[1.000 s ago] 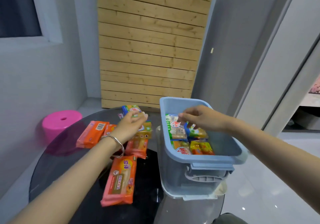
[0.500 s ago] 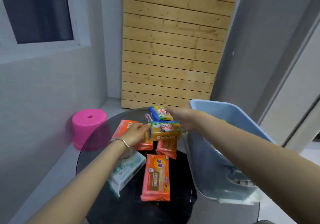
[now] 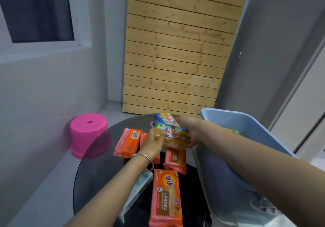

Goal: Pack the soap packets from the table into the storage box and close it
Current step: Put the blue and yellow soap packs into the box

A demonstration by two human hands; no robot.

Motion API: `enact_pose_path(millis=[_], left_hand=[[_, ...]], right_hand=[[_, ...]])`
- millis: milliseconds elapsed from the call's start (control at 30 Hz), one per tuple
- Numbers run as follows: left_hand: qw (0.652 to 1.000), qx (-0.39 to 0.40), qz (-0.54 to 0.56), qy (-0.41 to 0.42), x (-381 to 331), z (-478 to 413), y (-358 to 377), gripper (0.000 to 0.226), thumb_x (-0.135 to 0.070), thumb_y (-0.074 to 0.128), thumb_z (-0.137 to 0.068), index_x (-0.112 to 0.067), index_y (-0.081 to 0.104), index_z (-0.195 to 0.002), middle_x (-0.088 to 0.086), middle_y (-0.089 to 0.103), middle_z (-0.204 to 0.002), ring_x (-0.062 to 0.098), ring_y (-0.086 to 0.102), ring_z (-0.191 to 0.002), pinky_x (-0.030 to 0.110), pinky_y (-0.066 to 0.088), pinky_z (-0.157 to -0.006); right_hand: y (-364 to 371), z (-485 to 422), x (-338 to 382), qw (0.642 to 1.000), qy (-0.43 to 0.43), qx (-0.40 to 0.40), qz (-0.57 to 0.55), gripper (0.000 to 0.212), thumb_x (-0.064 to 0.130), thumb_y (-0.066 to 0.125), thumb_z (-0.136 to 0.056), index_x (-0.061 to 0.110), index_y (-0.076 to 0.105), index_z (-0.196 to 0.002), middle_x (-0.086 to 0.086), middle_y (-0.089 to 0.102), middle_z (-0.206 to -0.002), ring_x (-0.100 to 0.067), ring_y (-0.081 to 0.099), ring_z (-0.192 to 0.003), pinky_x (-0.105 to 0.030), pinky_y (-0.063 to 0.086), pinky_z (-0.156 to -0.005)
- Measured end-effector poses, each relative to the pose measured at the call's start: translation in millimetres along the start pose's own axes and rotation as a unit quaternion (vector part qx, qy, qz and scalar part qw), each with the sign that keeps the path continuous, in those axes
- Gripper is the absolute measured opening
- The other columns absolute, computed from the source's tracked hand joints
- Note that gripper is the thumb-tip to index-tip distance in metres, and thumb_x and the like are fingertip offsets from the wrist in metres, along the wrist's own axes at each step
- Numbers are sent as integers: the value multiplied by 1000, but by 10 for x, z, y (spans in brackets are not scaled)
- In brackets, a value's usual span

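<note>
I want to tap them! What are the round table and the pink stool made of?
The table looks like tinted glass, glossy: the stool shows pink through its edge. That stool is probably moulded plastic, smooth, with shiny glints on top.

A pink stool [image 3: 88,133] sits below a dark window [image 3: 37,10], left of an upright slatted wooden panel [image 3: 175,51]

Pale grey walls; dark window [image 3: 35,10] top left w/ white frame. Wooden slat panel [image 3: 175,51] stands upright against back wall. Pink plastic stool [image 3: 88,133] on light floor [image 3: 58,191], just left of round dark glass counter [image 3: 95,170]. Grey door frame [image 3: 297,89] at rt.
</note>
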State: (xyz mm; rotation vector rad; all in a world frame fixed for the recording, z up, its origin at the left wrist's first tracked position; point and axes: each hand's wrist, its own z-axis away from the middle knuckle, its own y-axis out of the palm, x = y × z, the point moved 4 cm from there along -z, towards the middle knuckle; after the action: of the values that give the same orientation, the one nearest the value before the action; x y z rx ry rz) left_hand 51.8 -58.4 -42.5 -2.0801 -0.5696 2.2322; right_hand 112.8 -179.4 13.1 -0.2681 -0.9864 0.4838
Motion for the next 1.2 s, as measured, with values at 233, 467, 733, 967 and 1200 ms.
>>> enact_pose_path(millis=[233,467,733,967,1200], left_hand=[[911,-161,379,-27,-32,-101,-540,62,-12,64,-85,-17,31,-137,9,54,-124,31,62,-109,21,57,-54],[917,-206,331,-78,354,-196,-924,58,-25,68,-82,-6,44,-132,16,60,-125,23,62,-93,12,53,-44],[928,-166,320,-96,437,-372,-984,55,-29,66,-82,-6,49,-130,18,65,-119,23,66,-86,17,55,-44],[943,-149,277,-103,549,-473,-1056,52,-35,65,-83,-7,53,-125,16,69,-112,23,70,-83,25,57,-54],[948,-141,264,-107,496,-431,-1066,53,-34,64,-84,-7,50,-127,17,68,-114,27,69,-88,24,58,-51]], right_hand=[[82,-100,382,993,-117,-2,-29,45,45,46,-94,9,54,-119,-5,64,-93,-18,61,-81,-33,52,-74],[293,-416,315,992,-93,-33,75,76,51,67,-80,3,45,-136,-15,55,-132,-25,61,-106,-27,48,-72],[435,-708,312,984,-101,-109,96,79,40,76,-74,6,38,-134,-15,51,-131,-26,55,-113,-31,49,-79],[450,-782,329,982,-95,-114,120,84,32,83,-64,7,35,-130,-13,52,-122,-25,55,-109,-33,53,-85],[427,-544,498,989,-143,-31,29,35,27,75,-77,8,51,-95,-13,64,-105,-14,62,-69,-19,52,-52]])
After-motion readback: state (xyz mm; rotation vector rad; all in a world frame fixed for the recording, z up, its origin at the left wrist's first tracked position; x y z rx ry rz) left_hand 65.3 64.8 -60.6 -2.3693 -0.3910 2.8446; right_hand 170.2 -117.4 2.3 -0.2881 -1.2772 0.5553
